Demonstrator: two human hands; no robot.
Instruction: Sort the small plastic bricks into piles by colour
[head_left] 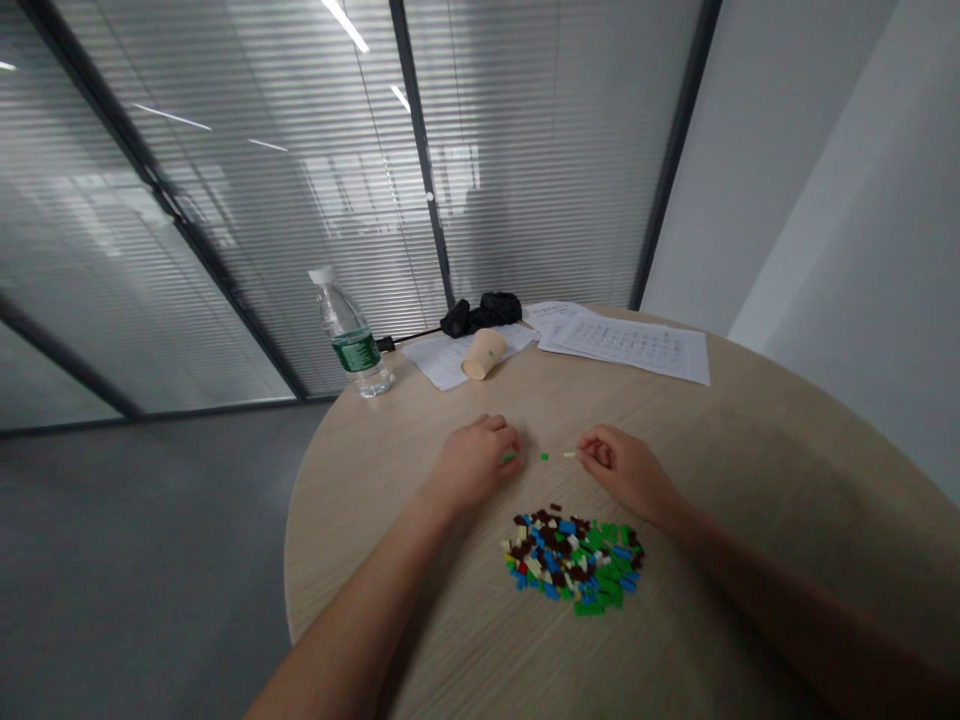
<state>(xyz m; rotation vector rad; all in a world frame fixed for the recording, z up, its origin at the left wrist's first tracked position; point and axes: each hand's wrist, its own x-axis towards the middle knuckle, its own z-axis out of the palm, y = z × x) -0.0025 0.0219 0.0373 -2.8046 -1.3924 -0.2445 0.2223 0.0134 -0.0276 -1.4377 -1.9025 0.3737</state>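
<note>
Curling your left hand and right hand narrow on the tabletop, you show no held piece, though that can't be told for certain. The mixed brick pile sits toward you, closer to your right hand. Between your hands, a green brick touches your left fingers, a second green brick lies mid-gap, and a slim pale brick lies lengthwise toward your right fingers. Beyond, a paper cup lies on its side.

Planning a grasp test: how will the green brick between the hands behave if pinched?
The green brick looks like hard plastic, so likely stiff and light. Squared, so likely slides, not rolls. Tiny beside the right hand: pinching may be fiddly.
</note>
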